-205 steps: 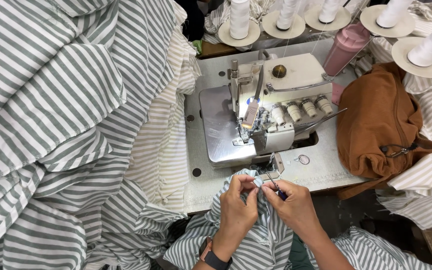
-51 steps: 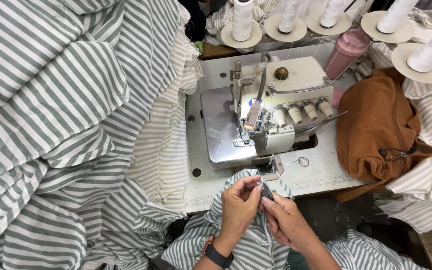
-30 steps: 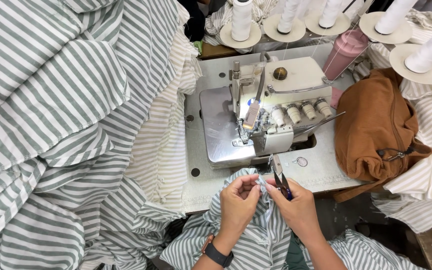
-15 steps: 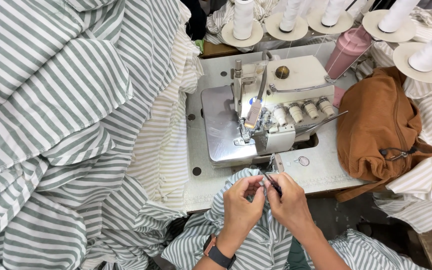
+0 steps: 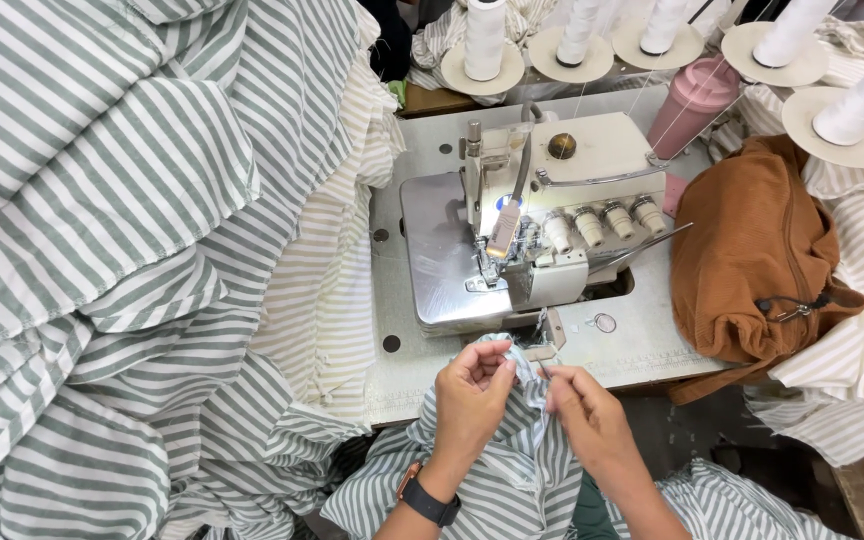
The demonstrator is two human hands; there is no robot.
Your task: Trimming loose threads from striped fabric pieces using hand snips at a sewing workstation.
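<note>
My left hand (image 5: 472,400) pinches a bunched edge of green-and-white striped fabric (image 5: 512,480) at the table's front edge, just below the overlock sewing machine (image 5: 522,230). A dark watch sits on that wrist. My right hand (image 5: 587,415) faces it a few centimetres away, fingertips closed on the same fabric edge, where a thin dark tip shows between the hands. I cannot tell whether a small cutting tool is still in the right hand. The rest of the fabric falls into my lap.
A big heap of striped fabric (image 5: 102,250) fills the left. Brown cloth (image 5: 752,260) lies right of the machine, with more striped cloth behind it. White thread cones (image 5: 485,40) and a pink cup (image 5: 692,105) stand at the back of the white table (image 5: 642,345).
My right hand, which had lifted a small dark tool towards the machine, has come back down to the fabric edge. Both hands now sit close together on it.
</note>
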